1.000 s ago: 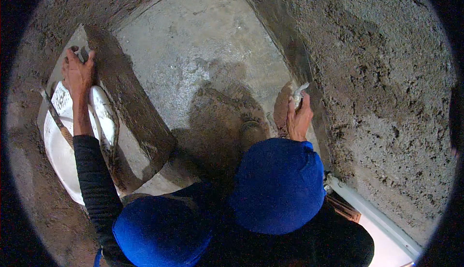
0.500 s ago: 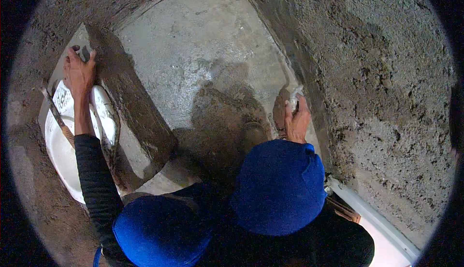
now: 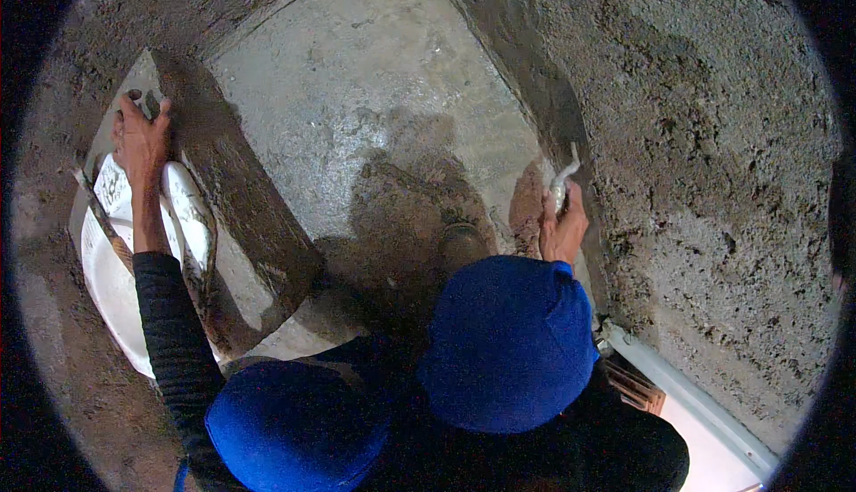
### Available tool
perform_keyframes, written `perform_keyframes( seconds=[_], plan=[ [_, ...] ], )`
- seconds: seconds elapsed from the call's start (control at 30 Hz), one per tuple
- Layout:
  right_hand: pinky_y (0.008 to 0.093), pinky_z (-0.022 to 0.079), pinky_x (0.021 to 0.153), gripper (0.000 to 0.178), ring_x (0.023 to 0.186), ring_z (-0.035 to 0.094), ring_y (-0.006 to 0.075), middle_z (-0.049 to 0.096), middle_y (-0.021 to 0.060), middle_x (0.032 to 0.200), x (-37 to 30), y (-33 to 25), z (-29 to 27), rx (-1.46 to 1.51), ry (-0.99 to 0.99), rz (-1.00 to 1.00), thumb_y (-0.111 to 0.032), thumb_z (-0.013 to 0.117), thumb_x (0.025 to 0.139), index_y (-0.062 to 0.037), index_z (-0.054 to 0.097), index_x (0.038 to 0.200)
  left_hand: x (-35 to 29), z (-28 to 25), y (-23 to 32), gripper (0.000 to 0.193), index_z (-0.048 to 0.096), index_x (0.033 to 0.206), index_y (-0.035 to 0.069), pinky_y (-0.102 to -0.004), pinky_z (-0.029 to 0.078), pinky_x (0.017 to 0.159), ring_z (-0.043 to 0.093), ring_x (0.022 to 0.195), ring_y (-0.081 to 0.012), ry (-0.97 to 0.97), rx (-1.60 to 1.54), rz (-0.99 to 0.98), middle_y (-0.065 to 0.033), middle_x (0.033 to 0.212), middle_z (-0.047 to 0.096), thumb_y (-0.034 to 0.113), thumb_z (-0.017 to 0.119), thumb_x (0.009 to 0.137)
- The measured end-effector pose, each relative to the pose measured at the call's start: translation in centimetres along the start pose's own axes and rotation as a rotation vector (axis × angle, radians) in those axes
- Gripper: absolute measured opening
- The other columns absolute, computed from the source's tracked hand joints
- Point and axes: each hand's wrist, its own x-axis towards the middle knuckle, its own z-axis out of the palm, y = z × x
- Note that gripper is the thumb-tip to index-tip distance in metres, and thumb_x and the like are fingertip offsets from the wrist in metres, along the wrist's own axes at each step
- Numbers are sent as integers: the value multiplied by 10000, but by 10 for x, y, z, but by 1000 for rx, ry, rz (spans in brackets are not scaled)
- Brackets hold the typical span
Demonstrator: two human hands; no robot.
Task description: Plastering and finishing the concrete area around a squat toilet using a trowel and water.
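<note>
Close to the foot of the right wall, my right hand (image 3: 563, 229) is closed on a small white crumpled wad (image 3: 562, 184). A thin end of it sticks up past the fingertips; its material is hard to make out. On the far left, my left hand (image 3: 143, 140) rests with fingers apart on the end of a raised concrete ledge (image 3: 147, 71), beside small dark holes. Below that hand sits a white ceramic toilet pan (image 3: 107, 287), partly hidden by my forearm. Across its left rim lies a thin brush-like tool (image 3: 105, 217) with a brown end.
A smooth, damp-looking concrete floor (image 3: 348, 73) spreads ahead, darkened by shadow nearer my blue-clad knees (image 3: 508, 349). Rough plastered walls (image 3: 695, 162) rise around it. At the lower right are a pale frame edge (image 3: 687, 394) and stacked brown pieces (image 3: 637, 389).
My right hand has moved slightly right with the white wad, whose thin end now points up at the wall base. My left hand has barely shifted.
</note>
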Motion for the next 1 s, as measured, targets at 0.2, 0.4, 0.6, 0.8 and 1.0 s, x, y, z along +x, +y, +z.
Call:
perform_keyframes(
  seconds=[0.2,0.4,0.6,0.8,1.0],
  plan=[
    [466,511,810,390,900,659,425,665,275,1032,-21,16,-9,-5,39,-37,-228,609,956,-19,548,1280,5,-1,8,665,461,1366,153,-611,416,953,539,1219,-437,-41,-53,21,-201,1290,578,544,655,864],
    [540,509,733,412,847,649,491,676,298,931,22,16,34,-132,-148,-98,-246,624,910,-50,566,1268,0,6,-18,651,471,1357,152,-586,429,952,542,1211,-435,97,55,106,-201,1273,585,533,664,864],
    [512,512,713,398,811,667,457,684,275,902,44,19,24,-89,-95,-116,-270,643,894,-52,614,1226,-2,-16,12,628,484,1335,156,-585,418,959,521,1238,-413,-69,38,-16,-195,1307,563,486,691,843],
    [461,518,670,385,689,671,400,680,263,858,40,-12,-2,12,-88,-36,-283,642,920,-61,624,1233,-3,-16,8,622,471,1335,157,-615,399,965,505,1256,-410,-41,10,-8,-182,1322,549,481,688,851],
    [434,524,689,381,692,670,360,691,225,845,36,-3,-21,21,7,-141,-279,653,924,-56,626,1232,-3,-16,13,632,478,1327,155,-622,393,969,494,1267,-413,-97,-3,-19,-188,1334,536,513,683,848]
  ],
)
